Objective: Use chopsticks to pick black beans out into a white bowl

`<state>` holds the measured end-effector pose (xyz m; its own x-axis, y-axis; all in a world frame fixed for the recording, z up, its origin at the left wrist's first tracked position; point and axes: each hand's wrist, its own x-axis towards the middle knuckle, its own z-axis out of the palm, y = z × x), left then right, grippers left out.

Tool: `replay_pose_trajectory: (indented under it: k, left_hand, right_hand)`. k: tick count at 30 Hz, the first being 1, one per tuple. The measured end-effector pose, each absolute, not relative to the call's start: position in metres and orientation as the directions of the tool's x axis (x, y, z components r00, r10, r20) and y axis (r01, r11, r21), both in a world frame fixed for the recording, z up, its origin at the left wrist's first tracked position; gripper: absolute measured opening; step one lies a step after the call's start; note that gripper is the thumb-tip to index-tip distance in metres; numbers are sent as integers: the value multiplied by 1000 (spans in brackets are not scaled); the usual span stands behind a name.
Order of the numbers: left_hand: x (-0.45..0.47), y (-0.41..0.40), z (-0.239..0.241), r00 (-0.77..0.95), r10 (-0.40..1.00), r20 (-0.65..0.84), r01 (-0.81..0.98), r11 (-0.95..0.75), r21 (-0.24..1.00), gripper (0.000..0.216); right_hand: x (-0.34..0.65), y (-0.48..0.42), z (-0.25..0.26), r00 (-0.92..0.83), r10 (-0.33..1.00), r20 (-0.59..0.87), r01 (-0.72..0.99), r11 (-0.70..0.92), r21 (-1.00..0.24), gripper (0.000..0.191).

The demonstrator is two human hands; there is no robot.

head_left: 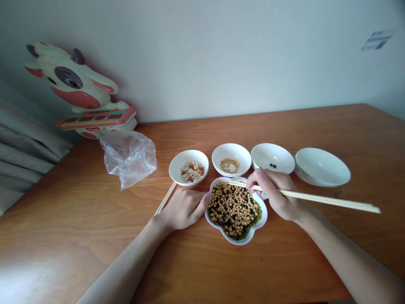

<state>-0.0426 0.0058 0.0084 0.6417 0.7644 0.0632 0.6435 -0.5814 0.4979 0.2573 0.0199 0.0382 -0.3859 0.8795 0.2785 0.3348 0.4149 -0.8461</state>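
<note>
A flower-shaped dish [253, 234] of mixed beans [232, 207] is set at the centre of the frame, near the lower edge of the worktop [79, 211], where both hands can reach it. The right hand [278, 198] is held over the dish's upper right rim. Its grip is closed around a pair of chopsticks [316, 198], whose long ends run out to the right while the tips are laid across the upper part of the beans. Whether a bean is pinched between the tips cannot be told.

The left hand [182, 209] is rested on the worktop just left of the dish. Its grip is half curled and closed on nothing, with the thumb laid against the rim, apparently so that the dish is kept from sliding.

Four white bowls are lined up just above the dish. Peanuts and pale seeds are kept in the leftmost bowl [177, 169], soybeans in the second bowl [218, 156], two black beans in the third bowl [281, 156], and nothing is seen in the rightmost bowl [322, 166]; the kinds appear to be kept apart.

A spare chopstick pair [164, 198] is partly covered by the left hand. A plastic bag [129, 156] and a cow toy [79, 88] are left at the upper left.
</note>
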Motion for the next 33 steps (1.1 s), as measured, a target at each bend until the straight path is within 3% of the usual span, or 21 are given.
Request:
replay_pose_trajectory:
  k: [7, 14, 33]
  left_hand:
    - [-42, 6, 10, 650, 758, 54, 646, -589, 486, 47]
    - [-41, 4, 12, 640, 765, 71, 641, -583, 499, 48]
    - [-41, 6, 10, 646, 756, 106, 635, -609, 476, 53]
  right_hand:
    - [248, 18, 31, -533, 786, 314, 410, 564, -717, 37]
    - [240, 9, 32, -555, 776, 301, 268, 509, -818, 43]
    - [213, 8, 33, -551, 808, 208, 334, 442, -832, 55]
